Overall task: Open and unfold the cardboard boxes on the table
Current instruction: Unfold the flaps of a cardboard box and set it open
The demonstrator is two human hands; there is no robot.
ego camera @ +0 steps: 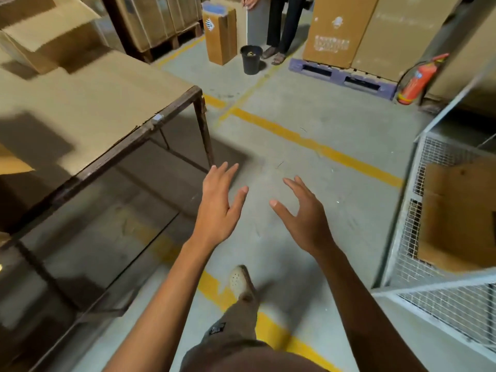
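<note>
Left hand (218, 208) and right hand (304, 218) both empty: I hold them out over the concrete floor (308, 116), fingers spread wide, thumbs turned toward each other, touching nothing. One cardboard box (45, 36) stands at the far left end of the table (134, 135), well apart from both hands; detail blurred. On my right, a wire cage (418, 183) holds a flat cardboard sheet (459, 210). Black bucket (251, 59) and red fire extinguisher (418, 79) stand beyond.

Dim, warm indoor light; soft shadows fall on the desk (88, 103) and floor (308, 157). Edges bend and blur.
</note>
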